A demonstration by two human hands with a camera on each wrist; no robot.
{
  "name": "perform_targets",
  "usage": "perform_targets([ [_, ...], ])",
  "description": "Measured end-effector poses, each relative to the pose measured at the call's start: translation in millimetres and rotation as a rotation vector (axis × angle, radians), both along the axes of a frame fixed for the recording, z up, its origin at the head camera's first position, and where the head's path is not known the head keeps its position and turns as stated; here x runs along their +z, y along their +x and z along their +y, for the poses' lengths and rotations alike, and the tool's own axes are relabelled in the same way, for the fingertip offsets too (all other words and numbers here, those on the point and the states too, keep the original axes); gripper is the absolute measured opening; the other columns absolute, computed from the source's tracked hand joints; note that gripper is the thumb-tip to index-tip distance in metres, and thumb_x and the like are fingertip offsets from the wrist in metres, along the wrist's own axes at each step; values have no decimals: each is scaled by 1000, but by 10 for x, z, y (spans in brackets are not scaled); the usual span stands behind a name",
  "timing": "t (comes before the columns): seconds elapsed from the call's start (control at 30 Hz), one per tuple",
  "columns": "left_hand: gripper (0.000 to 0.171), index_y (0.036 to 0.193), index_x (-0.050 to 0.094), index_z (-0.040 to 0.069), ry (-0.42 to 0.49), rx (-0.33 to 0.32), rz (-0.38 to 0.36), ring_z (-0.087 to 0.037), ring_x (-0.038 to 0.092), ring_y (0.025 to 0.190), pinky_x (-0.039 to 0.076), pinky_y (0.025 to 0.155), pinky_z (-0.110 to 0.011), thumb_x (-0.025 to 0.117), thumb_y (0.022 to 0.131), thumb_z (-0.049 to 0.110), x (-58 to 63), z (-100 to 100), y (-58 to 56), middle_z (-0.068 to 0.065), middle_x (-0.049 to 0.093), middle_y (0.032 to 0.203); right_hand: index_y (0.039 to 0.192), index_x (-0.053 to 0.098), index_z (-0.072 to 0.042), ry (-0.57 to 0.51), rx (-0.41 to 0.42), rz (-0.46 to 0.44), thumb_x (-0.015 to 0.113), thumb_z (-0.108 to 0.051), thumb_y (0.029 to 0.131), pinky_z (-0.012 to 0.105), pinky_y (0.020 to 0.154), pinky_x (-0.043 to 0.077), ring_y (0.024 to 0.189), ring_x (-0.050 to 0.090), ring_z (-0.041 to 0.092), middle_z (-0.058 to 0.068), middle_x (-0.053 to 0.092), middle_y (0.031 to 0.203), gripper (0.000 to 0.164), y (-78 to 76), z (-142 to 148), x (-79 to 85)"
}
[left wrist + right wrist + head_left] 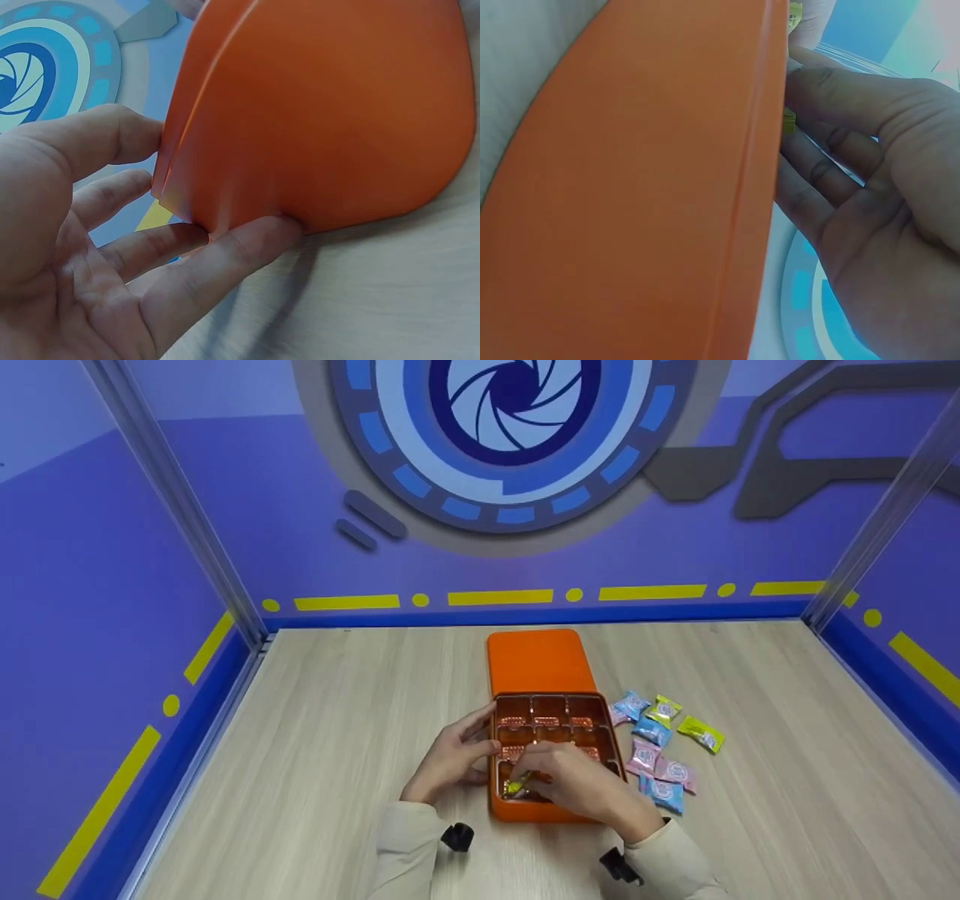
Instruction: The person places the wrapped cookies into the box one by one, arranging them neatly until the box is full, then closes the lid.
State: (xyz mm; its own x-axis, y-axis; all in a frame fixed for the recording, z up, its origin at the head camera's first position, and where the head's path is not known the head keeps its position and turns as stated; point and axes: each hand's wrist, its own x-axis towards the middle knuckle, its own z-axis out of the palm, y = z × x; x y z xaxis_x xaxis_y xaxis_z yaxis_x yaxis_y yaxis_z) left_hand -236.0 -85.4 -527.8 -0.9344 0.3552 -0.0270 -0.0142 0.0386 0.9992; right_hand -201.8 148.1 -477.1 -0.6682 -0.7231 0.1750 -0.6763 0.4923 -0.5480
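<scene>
An orange box (525,811) holds a clear tray divided into several compartments. My left hand (450,754) rests against the box's left side; in the left wrist view its fairly straight fingers (247,244) touch the orange wall. My right hand (574,780) reaches down into the front of the tray, its fingertips partly hidden. At those fingertips, in the front-left compartment, is a yellow-wrapped candy (516,787). In the right wrist view, yellow wrapper (789,121) shows between thumb and fingers, mostly behind the box's rim.
Right of the box lie several wrapped candies: blue (663,793), pink (643,757) and yellow (702,733). An orange lid (540,660) lies behind the box on the wooden table (337,720). Blue-purple panels stand around the back and sides.
</scene>
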Motion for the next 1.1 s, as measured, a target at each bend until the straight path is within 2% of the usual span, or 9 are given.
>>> perform_targets([
  [0.5, 69, 165, 42, 14, 12, 1, -9, -32, 64, 125, 66, 69, -46, 69, 101, 9, 10, 8, -3, -18, 41, 166, 105, 82, -11, 6, 1, 52, 78, 1, 93, 32, 90, 62, 97, 71, 13, -4, 76, 105, 18, -3, -25, -49],
  [0.83, 70, 165, 43, 15, 11, 3, -21, -35, 63, 127, 66, 73, -49, 69, 101, 9, 16, 6, -1, -20, 40, 166, 109, 82, -11, 10, -8, 12, 77, 1, 94, 33, 92, 61, 99, 71, 13, -5, 77, 107, 19, -5, -11, -38],
  [1.1, 70, 164, 43, 14, 5, 5, -16, -36, 62, 129, 66, 74, -49, 70, 100, 9, 21, 4, 3, -20, 39, 166, 112, 81, -10, -44, 5, -38, 78, 0, 94, 32, 94, 60, 100, 71, 12, -6, 77, 107, 21, -25, 42, 7],
])
